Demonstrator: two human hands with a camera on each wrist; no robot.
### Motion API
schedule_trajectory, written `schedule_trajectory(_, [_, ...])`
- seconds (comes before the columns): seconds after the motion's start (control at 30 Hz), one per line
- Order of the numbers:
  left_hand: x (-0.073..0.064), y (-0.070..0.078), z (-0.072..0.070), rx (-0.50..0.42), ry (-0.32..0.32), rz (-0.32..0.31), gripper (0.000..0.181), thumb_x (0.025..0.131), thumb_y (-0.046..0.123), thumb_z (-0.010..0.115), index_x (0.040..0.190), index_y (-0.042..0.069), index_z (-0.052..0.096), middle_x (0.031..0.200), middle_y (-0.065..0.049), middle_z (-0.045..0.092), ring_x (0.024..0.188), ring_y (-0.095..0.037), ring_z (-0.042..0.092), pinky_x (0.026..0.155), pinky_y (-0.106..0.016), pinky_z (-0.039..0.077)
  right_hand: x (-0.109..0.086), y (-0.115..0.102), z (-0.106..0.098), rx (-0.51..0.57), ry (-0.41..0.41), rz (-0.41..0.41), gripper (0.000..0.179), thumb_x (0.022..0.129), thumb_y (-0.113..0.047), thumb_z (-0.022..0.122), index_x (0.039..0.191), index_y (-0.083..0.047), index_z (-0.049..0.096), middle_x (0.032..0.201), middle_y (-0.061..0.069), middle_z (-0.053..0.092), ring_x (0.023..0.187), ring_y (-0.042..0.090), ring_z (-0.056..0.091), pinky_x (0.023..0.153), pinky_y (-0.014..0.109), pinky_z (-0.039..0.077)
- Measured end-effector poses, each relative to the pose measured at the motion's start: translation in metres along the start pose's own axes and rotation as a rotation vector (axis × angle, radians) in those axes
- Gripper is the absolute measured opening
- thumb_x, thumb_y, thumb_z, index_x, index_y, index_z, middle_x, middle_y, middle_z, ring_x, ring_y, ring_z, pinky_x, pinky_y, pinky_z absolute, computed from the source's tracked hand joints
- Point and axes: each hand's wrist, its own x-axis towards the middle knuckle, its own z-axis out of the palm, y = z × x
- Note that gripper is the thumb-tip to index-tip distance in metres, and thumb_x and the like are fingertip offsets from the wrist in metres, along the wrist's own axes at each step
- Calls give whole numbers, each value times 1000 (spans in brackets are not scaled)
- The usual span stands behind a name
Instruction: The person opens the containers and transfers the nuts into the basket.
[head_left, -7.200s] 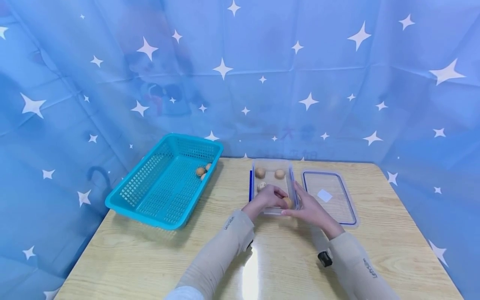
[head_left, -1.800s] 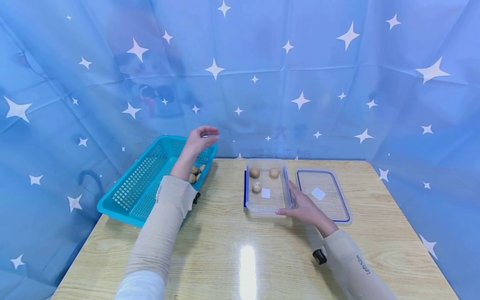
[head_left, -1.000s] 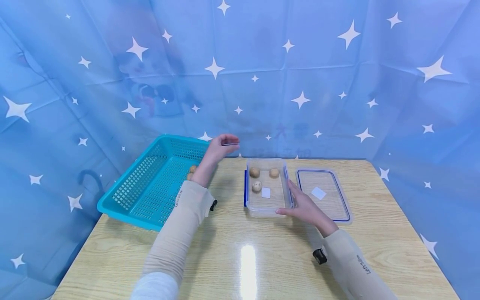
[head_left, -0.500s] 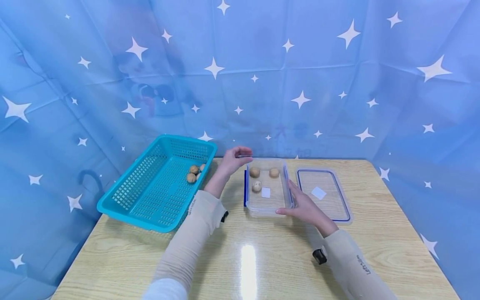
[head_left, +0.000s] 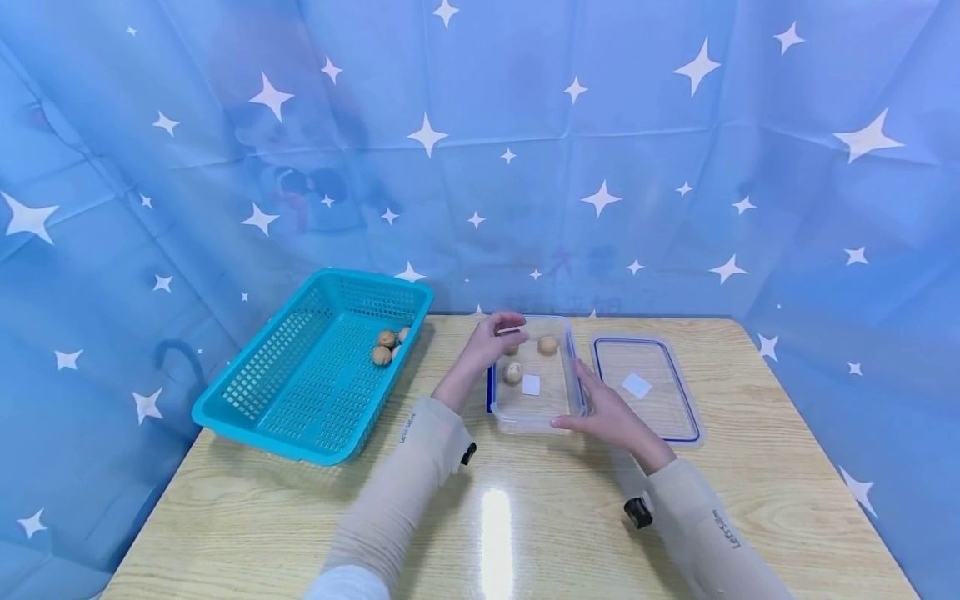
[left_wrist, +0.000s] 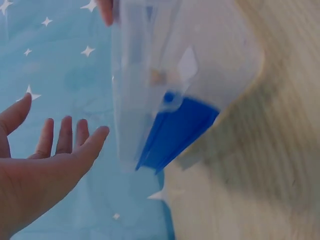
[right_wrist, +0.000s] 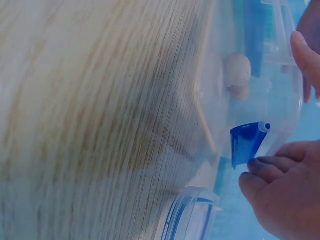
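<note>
My left hand (head_left: 491, 342) hovers over the back left corner of a clear plastic box (head_left: 543, 427); the left wrist view shows its fingers spread with nothing between them. My right hand (head_left: 606, 410) holds the box at its front right corner, thumb at the front, fingers along the right side by a blue clip (right_wrist: 246, 142). Inside the box sit a tan ball-like piece (head_left: 547, 345), a pale speckled one (head_left: 513, 372) and a brown one partly hidden by my left hand. Several walnuts (head_left: 382, 356) lie in the turquoise basket (head_left: 225, 406).
To the right of the box lies its clear lid (head_left: 660, 417) with a blue seal and a white label. The basket stands at the left on the wooden table (head_left: 555, 517). A blue curtain (head_left: 480, 92) with white stars hangs behind.
A brown round piece has left the box's front right, and the basket holds one more. My left hand has moved from the basket rightward to the box. My right hand stays put.
</note>
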Motion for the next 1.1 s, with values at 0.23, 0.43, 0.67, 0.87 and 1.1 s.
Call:
schedule_trajectory(0.23, [-1,-9,21,13,-30,-113,58,98,34,63,149,13,43,159,-10,38,148,-33,34,121,-51,31,0,1,1,10,0,4,114,84,-47,77,159,1,6,166,24,3,150,49,14,118,67,22])
schedule_trajectory(0.43, [4,-26,42,37,34,-206,66,97,29,64,153,8,36,161,-14,33,147,-37,34,121,-53,30,0,-1,1,9,-2,3,112,85,-44,77,159,1,5,167,24,3,150,50,16,118,67,24])
schedule_trajectory(0.67, [11,-46,59,211,-5,-189,69,90,18,71,149,3,40,150,-22,45,138,-37,45,117,-46,38,0,-2,2,0,5,-4,113,85,-44,77,159,1,6,167,24,5,148,50,20,118,66,25])
schedule_trajectory(0.87, [10,-50,63,258,-40,-166,66,86,14,75,145,3,45,144,-17,52,133,-35,50,115,-44,41,-1,-3,1,9,5,5,112,85,-43,78,159,0,5,167,23,5,148,50,21,118,66,25])
schedule_trajectory(1.1, [10,-52,67,279,-65,-133,51,87,10,76,134,6,57,132,-13,62,121,-28,60,102,-36,52,-1,-1,1,8,5,0,114,84,-45,78,159,0,5,167,23,4,148,50,21,118,66,25])
